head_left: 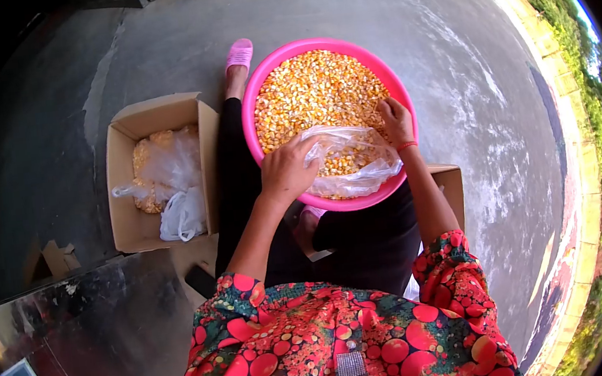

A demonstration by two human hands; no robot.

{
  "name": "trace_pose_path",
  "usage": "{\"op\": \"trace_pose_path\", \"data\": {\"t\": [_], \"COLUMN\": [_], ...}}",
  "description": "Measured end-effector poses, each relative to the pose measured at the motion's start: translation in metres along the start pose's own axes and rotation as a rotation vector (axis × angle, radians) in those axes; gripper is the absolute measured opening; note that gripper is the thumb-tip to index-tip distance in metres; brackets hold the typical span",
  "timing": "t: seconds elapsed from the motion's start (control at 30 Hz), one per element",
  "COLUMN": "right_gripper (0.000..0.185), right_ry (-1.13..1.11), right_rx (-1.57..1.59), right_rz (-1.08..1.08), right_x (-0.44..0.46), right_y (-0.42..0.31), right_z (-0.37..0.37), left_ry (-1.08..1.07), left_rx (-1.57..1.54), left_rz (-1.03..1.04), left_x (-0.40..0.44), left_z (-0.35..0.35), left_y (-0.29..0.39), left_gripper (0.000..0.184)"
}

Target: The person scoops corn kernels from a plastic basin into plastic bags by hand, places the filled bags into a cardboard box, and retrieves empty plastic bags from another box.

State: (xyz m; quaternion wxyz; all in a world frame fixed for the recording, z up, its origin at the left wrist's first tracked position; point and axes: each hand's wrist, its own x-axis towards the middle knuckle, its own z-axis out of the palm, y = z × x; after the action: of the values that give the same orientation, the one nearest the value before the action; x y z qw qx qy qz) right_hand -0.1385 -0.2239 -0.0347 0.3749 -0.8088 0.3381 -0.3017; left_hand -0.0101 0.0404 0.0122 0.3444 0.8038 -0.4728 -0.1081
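Corn kernels, glossy and yellow-orange with pale ends [320,87], filled a round, bright pink basin [249,120], and a clear, thin plastic bag [348,184] lay in it at six o'clock, mouth spread, with kernels inside. The person's left hand [288,169], at eight o'clock on the basin, was half open, thumb and fingers apparently pinching the bag's edge. The right hand [397,121], at three o'clock, was curled nearly closed at the kernels; whether it held any could not be told. The bag would likely handle as light, limp, slippery film, growing heavier and sagging with corn; its rim, taken in a broad gather, looked the best hold, since a narrow pinch might tear it. Loose kernels would probably run between spread fingers, so a cupped palm suited them. At nine o'clock from the basin stood an open, brown cardboard box [122,179] containing filmy plastic bags [184,215]. No brand, label or writing could be read.
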Motion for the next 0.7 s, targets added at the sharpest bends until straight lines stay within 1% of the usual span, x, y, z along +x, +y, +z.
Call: {"op": "trace_pose_path", "data": {"t": [0.07, 0.13, 0.17, 0.23, 0.3, 0.33, 0.37, 0.43, 0.5, 0.53, 0.57, 0.63, 0.7], "right_gripper": [0.023, 0.025, 0.025, 0.024, 0.024, 0.024, 0.021, 0.015, 0.013, 0.018, 0.018, 0.024, 0.035], "right_ry": [-0.024, -0.059, -0.079, -0.207, -0.279, -0.317, -0.377, -0.508, -0.459, -0.493, -0.496, -0.371, -0.305], "right_rx": [0.191, 0.385, 0.426, 0.514, 0.488, 0.409, 0.326, 0.003, -0.334, -0.372, -0.366, -0.293, -0.232], "right_rz": [0.082, 0.174, 0.203, 0.183, 0.126, 0.115, 0.014, -0.163, -0.573, -0.507, -0.507, -0.539, -0.559], "right_x": [0.007, 0.002, -0.003, -0.011, -0.024, -0.031, -0.038, -0.051, -0.057, -0.063, -0.066, -0.071, -0.080], "right_y": [-0.008, -0.049, -0.073, -0.098, -0.117, -0.120, -0.121, -0.128, -0.132, -0.140, -0.144, -0.153, -0.169], "right_z": [-0.002, -0.009, -0.010, -0.013, -0.009, -0.005, -0.001, 0.003, 0.006, 0.006, 0.010, 0.019, 0.030], "left_ry": [0.034, 0.060, 0.056, 0.050, 0.038, 0.037, 0.038, 0.038, 0.059, 0.056, 0.052, 0.045, 0.083], "left_rx": [-0.002, -0.004, -0.021, -0.040, -0.018, -0.019, -0.023, -0.028, -0.019, -0.013, -0.035, -0.054, -0.021], "left_rz": [0.000, -0.001, 0.005, 0.008, 0.004, 0.005, 0.007, 0.008, 0.019, 0.012, 0.011, 0.009, 0.048], "left_x": [-0.001, -0.001, 0.000, 0.000, 0.000, 0.001, 0.001, 0.001, 0.001, 0.000, 0.001, 0.000, 0.001], "left_z": [0.004, 0.006, 0.006, 0.004, 0.003, 0.004, 0.005, 0.005, 0.004, 0.005, 0.005, 0.004, 0.004], "left_y": [-0.003, -0.004, -0.004, -0.004, -0.002, -0.002, -0.003, -0.003, -0.003, -0.003, -0.003, -0.004, -0.001], "left_gripper": [0.040, 0.042, 0.040, 0.039, 0.038, 0.038, 0.038, 0.038, 0.038, 0.038, 0.036, 0.034, 0.031]}}
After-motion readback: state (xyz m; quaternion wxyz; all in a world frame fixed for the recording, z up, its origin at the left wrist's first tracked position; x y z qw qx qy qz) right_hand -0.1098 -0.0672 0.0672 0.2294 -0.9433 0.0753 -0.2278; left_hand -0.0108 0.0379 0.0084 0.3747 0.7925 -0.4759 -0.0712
